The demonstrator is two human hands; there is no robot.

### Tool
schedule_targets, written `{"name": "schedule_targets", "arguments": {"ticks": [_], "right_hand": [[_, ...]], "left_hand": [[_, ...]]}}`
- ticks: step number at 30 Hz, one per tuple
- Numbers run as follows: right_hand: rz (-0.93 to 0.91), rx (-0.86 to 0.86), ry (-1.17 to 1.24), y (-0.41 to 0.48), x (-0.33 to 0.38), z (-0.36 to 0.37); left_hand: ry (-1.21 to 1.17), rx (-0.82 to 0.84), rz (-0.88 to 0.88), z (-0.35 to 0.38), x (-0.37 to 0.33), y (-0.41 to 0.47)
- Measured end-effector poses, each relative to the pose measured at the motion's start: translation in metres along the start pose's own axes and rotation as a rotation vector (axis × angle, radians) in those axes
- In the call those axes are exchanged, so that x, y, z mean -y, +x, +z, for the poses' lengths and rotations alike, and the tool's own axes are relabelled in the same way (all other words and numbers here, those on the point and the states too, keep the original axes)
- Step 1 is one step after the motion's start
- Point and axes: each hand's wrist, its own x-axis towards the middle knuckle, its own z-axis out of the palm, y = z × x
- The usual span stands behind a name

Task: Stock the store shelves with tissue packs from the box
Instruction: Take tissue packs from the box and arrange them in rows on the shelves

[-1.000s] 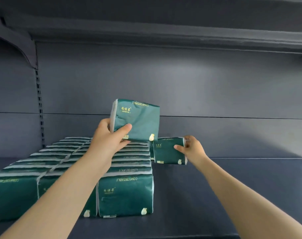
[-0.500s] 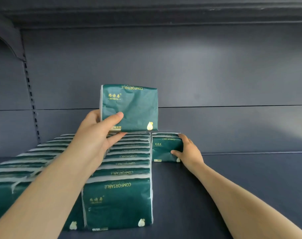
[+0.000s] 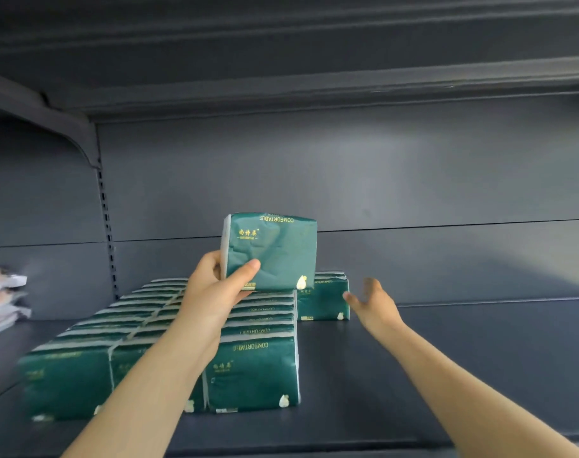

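Note:
My left hand (image 3: 215, 292) grips a dark green tissue pack (image 3: 274, 249) by its lower left corner and holds it upright above the rows. Several rows of the same green packs (image 3: 251, 375) stand on the dark grey shelf (image 3: 479, 358), filling its left part. One more pack (image 3: 324, 297) stands alone at the back, right of the rows. My right hand (image 3: 372, 300) hovers just to the right of that pack with fingers spread, holding nothing. The box is out of view.
The shelf's back panel (image 3: 347, 180) rises behind the packs, and an upper shelf (image 3: 314, 77) hangs overhead. A bracket and slotted upright (image 3: 104, 206) stand at the left. Pinkish wrapped packs (image 3: 0, 299) lie stacked at the far left edge.
My right hand has let go of the back pack and pulled away to its right with fingers spread. My left hand still holds its pack upright above the rows.

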Motion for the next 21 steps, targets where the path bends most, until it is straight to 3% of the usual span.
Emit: {"name": "schedule_targets", "arguments": {"ticks": [5,8,14,19,21], "right_hand": [[-0.073,0.031,0.653,-0.059,0.036,-0.026],[-0.105,0.056,0.904,-0.089,0.052,-0.042],[-0.214,0.059,0.791,-0.122,0.058,-0.055],[-0.219,0.044,0.683,-0.113,0.048,-0.059],[-0.191,0.012,0.658,-0.101,0.041,-0.060]], "left_hand": [[-0.001,0.049,0.008,0.014,-0.006,-0.026],[-0.018,0.072,0.004,0.022,-0.005,-0.040],[0.110,0.100,0.030,0.036,0.011,-0.056],[0.624,0.161,0.248,0.024,0.023,-0.049],[0.953,0.202,0.361,0.014,0.031,-0.043]]}}
